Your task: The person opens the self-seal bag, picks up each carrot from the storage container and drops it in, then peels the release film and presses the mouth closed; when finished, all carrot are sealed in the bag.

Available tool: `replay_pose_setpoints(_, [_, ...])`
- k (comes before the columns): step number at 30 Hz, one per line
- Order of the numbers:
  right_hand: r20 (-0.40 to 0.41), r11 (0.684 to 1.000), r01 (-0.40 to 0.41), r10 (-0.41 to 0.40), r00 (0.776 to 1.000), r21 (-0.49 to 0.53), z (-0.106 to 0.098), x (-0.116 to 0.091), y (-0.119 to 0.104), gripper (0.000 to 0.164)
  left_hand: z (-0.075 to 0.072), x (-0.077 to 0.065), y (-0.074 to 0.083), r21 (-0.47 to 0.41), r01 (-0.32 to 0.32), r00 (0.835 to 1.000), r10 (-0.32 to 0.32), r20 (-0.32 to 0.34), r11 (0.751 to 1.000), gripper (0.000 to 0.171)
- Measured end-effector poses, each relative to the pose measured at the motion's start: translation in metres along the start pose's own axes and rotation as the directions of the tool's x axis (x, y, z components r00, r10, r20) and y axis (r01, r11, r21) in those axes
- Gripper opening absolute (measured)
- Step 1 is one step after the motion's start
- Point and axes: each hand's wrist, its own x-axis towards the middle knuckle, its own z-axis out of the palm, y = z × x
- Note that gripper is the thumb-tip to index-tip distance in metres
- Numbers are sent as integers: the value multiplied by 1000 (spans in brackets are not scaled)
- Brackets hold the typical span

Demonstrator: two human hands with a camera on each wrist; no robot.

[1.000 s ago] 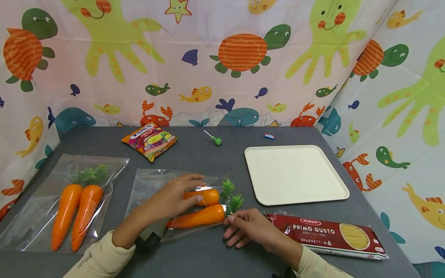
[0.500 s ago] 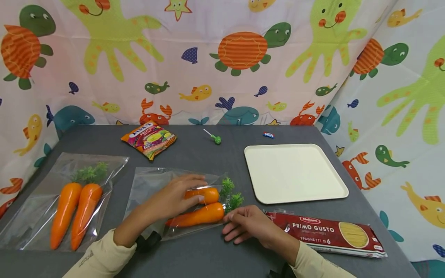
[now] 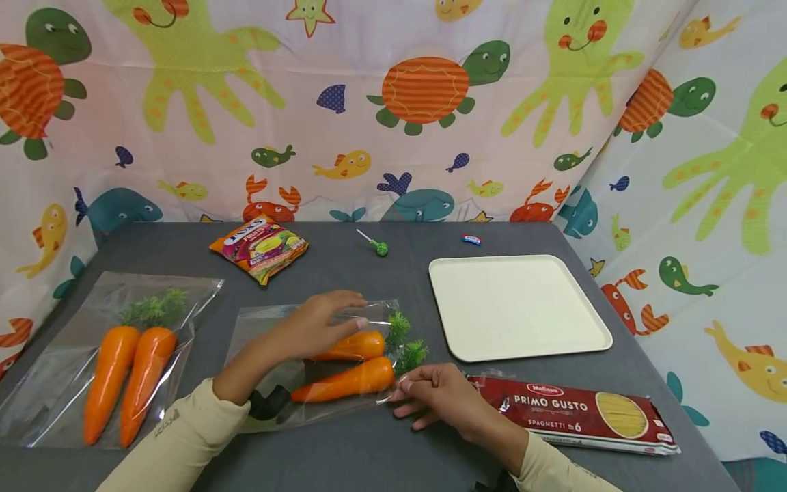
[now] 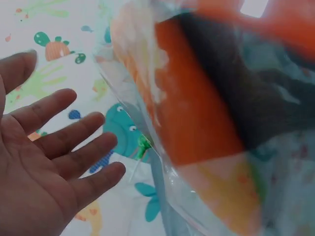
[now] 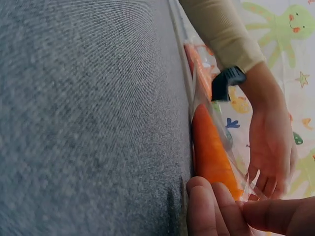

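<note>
A clear plastic bag (image 3: pixel 255 324) with two orange carrots (image 3: pixel 344 381) in it lies at the middle front of the table. Leafy green tops (image 3: pixel 410 355) are at its right end, by the mouth. My right hand (image 3: pixel 445 400) pinches the bag's near right corner between thumb and fingertips; the right wrist view shows the thumb (image 5: pixel 275 216) against the fingers there. Over the far carrot hovers my left hand (image 3: pixel 316 329). Its fingers (image 4: pixel 83 132) are straight and spread in the left wrist view, apart from the bag and holding nothing.
Another clear bag with two carrots (image 3: pixel 104 383) lies at left. A candy packet (image 3: pixel 261 247), a green lollipop (image 3: pixel 381 249) and a small blue wrapped sweet (image 3: pixel 471 240) are at the back. On the right are a cream tray (image 3: pixel 519 307) and a red spaghetti pack (image 3: pixel 572 415).
My left hand has lifted off the bag and carrots, its fingers spreading. More of the far carrot and the bag's far edge shows. The right hand keeps its pinch at the corner.
</note>
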Motion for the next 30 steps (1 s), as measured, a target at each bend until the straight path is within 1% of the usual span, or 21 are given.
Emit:
replay_pose_setpoints(4, [-9,1000,-3,3,1000,5,0,0,1,27,-1,21,-11,-1,67,996,-67,63,998,51])
replay_pose_setpoints(6, [-14,1000,-10,11,1000,20,0,1,2,27,0,33,-16,18,102,990,-103,98,995,51])
replay_pose_setpoints(9, [-25,999,-16,17,1000,43,0,1,3,27,3,48,-21,28,136,980,-139,144,990,49])
replay_pose_setpoints(11, [-33,998,-20,22,999,54,0,1,3,26,6,56,-22,15,163,974,-163,157,987,45])
replay_pose_setpoints(13, [-38,998,-25,27,999,59,-1,2,3,26,8,62,-23,-16,182,970,-177,164,983,41])
replay_pose_setpoints(17, [-43,998,-28,31,999,61,-1,2,4,26,10,69,-20,-66,208,968,-196,158,976,37])
replay_pose_setpoints(20, [-44,998,-27,30,999,63,-1,2,3,27,9,70,-19,-54,197,971,-188,151,979,34])
replay_pose_setpoints(23, [-42,997,-32,35,998,66,-1,1,3,27,7,70,-20,-49,153,980,-145,140,987,28])
replay_pose_setpoints(28, [-53,997,-28,32,998,75,-2,1,3,29,1,68,-22,-108,98,991,-87,100,989,21])
replay_pose_setpoints(30, [-61,997,-23,27,998,78,-2,1,2,29,-4,67,-21,-121,101,992,-92,81,987,21])
